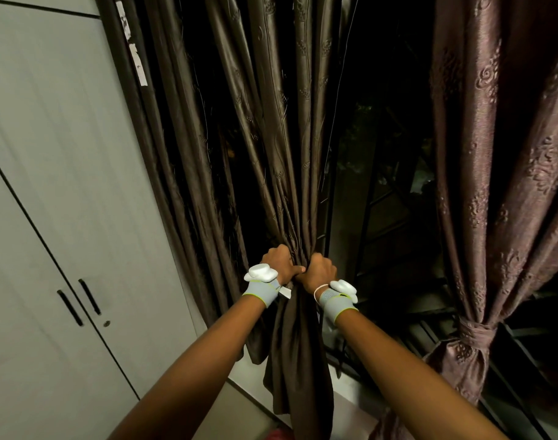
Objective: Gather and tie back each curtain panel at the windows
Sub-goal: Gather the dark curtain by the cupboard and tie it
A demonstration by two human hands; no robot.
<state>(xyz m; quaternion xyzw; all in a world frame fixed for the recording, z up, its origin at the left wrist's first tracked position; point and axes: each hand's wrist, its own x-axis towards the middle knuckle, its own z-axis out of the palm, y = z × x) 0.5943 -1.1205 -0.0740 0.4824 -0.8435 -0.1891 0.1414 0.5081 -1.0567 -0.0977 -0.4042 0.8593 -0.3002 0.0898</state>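
A dark brown satin curtain panel (271,138) hangs in the middle, its folds drawn together into a narrow bunch at waist height. My left hand (279,262) grips the bunch from the left, fingers curled round the fabric. My right hand (320,269) grips it from the right, touching the left hand. Below the hands the gathered cloth hangs down in a loose tail (298,360). At the right, a mauve patterned curtain panel (500,154) is gathered and bound by a tie (476,331) of the same cloth.
A grey wardrobe (49,185) with two dark door handles (79,301) stands close on the left. Behind the curtains is a dark window with a metal grille (382,217). A pale sill (344,398) runs below.
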